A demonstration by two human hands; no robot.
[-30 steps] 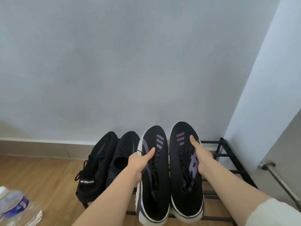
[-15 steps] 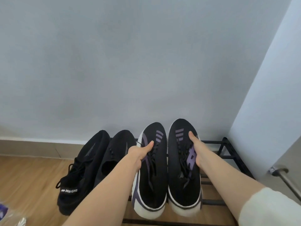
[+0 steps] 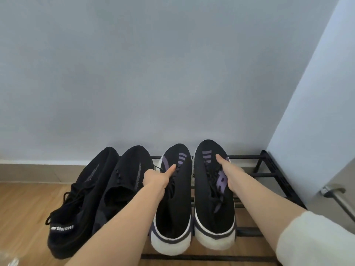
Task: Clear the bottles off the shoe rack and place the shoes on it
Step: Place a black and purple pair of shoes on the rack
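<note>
A low black metal shoe rack (image 3: 269,174) stands against the grey wall. Two all-black sneakers (image 3: 86,191) lie side by side on its left part. To their right lie two black shoes with purple stripes and white soles. My left hand (image 3: 158,178) grips the left striped shoe (image 3: 173,214) at its laces, thumb on top. My right hand (image 3: 227,174) holds the right striped shoe (image 3: 211,204) along its outer side, thumb across the tongue. Both striped shoes rest on the rack bars, toes toward the wall.
A wooden floor (image 3: 25,212) lies to the left, with a sliver of a clear plastic bottle (image 3: 11,263) at the bottom left corner. A white wall corner (image 3: 311,112) and a metal rail (image 3: 338,200) close off the right side.
Both hands pushed the striped shoes forward and down onto the rack. The view shifted right, so the bottle at the lower left slid almost out of frame.
</note>
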